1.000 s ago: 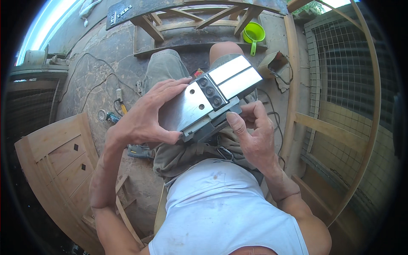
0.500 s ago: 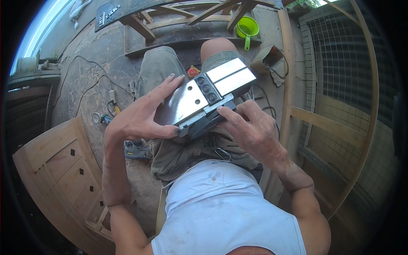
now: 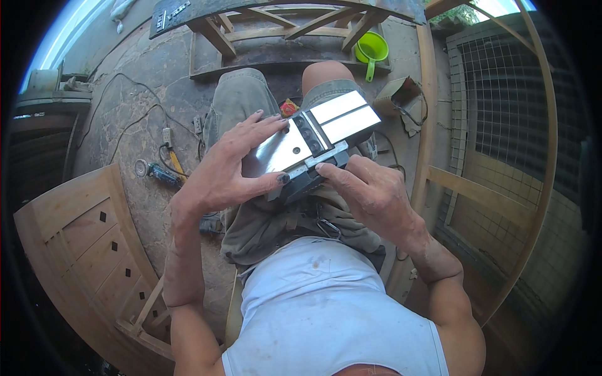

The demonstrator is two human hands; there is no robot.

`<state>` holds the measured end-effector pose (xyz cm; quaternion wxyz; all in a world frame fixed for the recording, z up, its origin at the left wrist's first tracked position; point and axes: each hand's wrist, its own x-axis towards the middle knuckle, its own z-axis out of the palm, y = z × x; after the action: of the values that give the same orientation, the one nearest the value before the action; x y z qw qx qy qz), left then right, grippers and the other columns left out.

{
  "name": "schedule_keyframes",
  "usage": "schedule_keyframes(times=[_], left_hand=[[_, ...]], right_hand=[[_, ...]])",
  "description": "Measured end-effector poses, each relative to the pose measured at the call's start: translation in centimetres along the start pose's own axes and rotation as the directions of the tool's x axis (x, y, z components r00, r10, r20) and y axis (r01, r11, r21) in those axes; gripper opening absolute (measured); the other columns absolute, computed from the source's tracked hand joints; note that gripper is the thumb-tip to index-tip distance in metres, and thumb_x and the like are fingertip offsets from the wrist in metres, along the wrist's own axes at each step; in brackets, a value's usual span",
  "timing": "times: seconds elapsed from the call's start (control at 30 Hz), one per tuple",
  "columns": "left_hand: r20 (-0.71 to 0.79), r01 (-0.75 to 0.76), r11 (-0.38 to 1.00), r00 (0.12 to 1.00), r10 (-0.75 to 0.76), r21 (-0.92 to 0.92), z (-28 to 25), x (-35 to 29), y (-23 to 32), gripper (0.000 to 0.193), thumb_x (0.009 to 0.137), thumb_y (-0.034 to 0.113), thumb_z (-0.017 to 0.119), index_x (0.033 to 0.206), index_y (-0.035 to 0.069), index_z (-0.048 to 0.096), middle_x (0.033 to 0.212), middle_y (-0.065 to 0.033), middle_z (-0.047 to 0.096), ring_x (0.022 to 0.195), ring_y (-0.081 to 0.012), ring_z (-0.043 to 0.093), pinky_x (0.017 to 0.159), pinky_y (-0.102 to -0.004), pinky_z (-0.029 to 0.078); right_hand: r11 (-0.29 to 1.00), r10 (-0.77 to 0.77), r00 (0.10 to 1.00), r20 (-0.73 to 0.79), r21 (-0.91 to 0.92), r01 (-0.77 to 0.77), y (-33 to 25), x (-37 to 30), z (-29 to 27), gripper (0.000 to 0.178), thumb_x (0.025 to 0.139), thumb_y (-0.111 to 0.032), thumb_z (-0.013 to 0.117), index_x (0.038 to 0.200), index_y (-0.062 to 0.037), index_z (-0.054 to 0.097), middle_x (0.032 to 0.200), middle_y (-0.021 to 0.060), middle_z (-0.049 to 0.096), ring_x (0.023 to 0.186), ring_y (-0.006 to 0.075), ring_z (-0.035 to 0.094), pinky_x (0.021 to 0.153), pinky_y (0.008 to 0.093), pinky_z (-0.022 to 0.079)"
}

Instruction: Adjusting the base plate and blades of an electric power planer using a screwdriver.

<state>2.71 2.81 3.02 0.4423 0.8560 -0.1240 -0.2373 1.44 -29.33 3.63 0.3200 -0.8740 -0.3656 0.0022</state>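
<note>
An electric hand planer (image 3: 276,152) lies upside down over my lap, its shiny metal sole facing up. The bolted cutter block (image 3: 307,133) shows in the gap between the two sole plates. My left hand (image 3: 229,166) spans the plate on the left, fingers on its far edge and thumb on its near edge. At the planer's near side, my right hand (image 3: 370,185) is closed, with the index fingertip pressed against the dark side part (image 3: 307,178). Its other fingers curl underneath, partly hidden.
An angle grinder (image 3: 157,173) lies on the floor at the left, among power cords. A wooden panel door (image 3: 75,232) leans at lower left. Ahead stand a wooden bench (image 3: 301,28) and a green dipper (image 3: 372,47). A wooden frame (image 3: 486,191) rises at the right.
My left hand has slid along the sole toward the cutter block, covering one of the plate's holes. My right index finger has shifted slightly back along the side. The view has moved a little.
</note>
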Motion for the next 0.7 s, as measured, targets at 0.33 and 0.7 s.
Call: schedule_keyframes(times=[0.33,0.7], left_hand=[[-0.158,-0.014,0.988,0.987,0.039,0.153,-0.6,-1.3,-1.4,0.081,0.094,0.057,0.085,0.161,0.014,0.069,0.171,-0.0205,0.060,0.165,-0.0410,0.048,0.136,-0.0585,0.038],[-0.594,0.610,0.582,0.217,-0.775,-0.537,2.0,-16.9,-38.4,0.045,0.096,0.046,0.082,0.119,0.008,0.089,0.107,-0.0139,0.088,0.104,-0.0305,0.084,0.095,-0.0405,0.063]], right_hand=[[0.998,0.043,0.997,-0.066,0.053,-0.039,0.6,0.1,1.6,0.050,0.089,-0.007,0.095,0.134,-0.0087,0.076,0.082,0.0068,0.061,0.065,0.0222,0.064,0.059,0.0408,0.052],[0.997,0.062,0.998,0.021,0.052,-0.063,1.1,-0.3,0.6,0.049,0.093,0.010,0.089,0.138,-0.0088,0.077,0.092,0.0056,0.072,0.078,0.0131,0.065,0.065,0.0335,0.050]])
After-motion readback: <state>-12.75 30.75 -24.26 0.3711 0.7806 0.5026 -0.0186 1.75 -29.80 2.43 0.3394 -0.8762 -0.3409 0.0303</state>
